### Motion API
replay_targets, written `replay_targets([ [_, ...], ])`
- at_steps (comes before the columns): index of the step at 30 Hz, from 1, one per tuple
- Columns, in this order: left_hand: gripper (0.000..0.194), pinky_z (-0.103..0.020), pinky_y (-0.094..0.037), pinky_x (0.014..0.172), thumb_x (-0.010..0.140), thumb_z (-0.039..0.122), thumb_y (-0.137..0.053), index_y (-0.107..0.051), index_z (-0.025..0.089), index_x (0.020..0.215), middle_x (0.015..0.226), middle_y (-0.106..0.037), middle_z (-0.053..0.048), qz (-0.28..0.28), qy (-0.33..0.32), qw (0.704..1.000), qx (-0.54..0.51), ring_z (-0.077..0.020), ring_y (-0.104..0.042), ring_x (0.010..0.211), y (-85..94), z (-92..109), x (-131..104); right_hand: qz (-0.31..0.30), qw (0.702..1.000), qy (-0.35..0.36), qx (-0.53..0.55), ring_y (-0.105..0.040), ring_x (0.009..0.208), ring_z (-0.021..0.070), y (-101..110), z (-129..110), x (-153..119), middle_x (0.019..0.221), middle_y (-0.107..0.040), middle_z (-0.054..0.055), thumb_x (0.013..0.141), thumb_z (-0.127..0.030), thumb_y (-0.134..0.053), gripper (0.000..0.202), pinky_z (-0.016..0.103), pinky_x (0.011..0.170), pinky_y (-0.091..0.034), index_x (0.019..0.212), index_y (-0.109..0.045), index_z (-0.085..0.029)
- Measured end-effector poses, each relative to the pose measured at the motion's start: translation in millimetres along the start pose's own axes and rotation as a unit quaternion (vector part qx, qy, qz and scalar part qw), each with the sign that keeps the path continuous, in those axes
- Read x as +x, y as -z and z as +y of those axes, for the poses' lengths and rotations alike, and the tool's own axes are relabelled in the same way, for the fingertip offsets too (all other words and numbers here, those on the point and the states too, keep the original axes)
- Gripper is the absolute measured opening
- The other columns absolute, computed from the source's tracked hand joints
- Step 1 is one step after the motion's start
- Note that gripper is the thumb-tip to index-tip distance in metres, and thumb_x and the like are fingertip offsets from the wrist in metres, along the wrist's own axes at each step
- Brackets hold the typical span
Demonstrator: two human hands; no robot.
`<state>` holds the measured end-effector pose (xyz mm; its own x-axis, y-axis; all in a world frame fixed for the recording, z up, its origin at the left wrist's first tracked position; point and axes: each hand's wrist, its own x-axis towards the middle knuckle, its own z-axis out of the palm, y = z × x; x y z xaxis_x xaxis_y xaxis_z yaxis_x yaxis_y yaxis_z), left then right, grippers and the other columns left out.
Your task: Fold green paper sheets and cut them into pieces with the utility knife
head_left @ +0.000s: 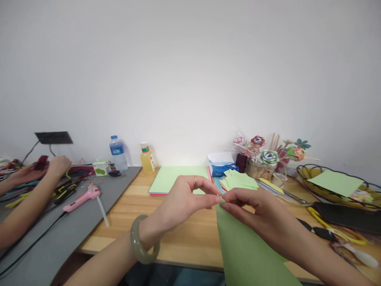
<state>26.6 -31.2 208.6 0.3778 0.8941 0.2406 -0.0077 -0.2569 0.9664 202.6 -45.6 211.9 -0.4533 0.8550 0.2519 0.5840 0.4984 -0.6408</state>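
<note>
A green sheet of paper (250, 246) hangs down from my fingertips over the front edge of the wooden table (190, 246). My left hand (190, 194), with a ring and a jade-like bangle (139, 240) on the wrist, pinches the sheet's top corner between thumb and fingers. Right against it, my right hand (248, 202) pinches the same corner. Both hands' fingertips meet there, and the bit of paper between them is mostly hidden. Behind my left hand lies a stack of light green paper (169, 178). Cut green pieces (239, 179) lie beyond my right hand.
On a grey mat (89, 234) at left are a pink glue gun (81, 198), pliers and cords, with another person's hands (58, 167) there. Bottles (118, 153) stand near the wall. At right are a pot of paper flowers (258, 169), scissors and a wire basket (315, 188).
</note>
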Motion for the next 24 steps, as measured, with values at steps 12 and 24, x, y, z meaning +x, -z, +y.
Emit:
replay_targets([
  [12,0.01,-0.022,-0.043,0.061,0.064,0.023,-0.072,-0.066,0.016,0.067,0.066,-0.062,0.001,0.009,0.015,1.0,-0.017,-0.0095,-0.053,0.061,0.6,-0.9,0.6,-0.001,1.0,0.001,0.002,-0.043,0.061,0.011,-0.3,0.8,-1.9,0.064,-0.053,-0.003,0.086,-0.034,-0.042,0.024,0.023,0.055,-0.031,0.071,-0.056,-0.022],
  [24,0.008,-0.019,-0.044,0.061,0.064,0.02,-0.072,-0.066,0.015,0.064,0.066,-0.063,0.002,0.042,-0.008,0.998,-0.042,-0.0081,-0.054,0.062,6.6,-1.1,3.8,-0.012,1.0,-0.001,-0.02,-0.048,0.063,0.0116,-2.1,13.1,-3.5,0.068,-0.057,-0.002,0.085,-0.037,-0.042,0.025,0.023,0.058,-0.035,0.073,-0.058,-0.021],
])
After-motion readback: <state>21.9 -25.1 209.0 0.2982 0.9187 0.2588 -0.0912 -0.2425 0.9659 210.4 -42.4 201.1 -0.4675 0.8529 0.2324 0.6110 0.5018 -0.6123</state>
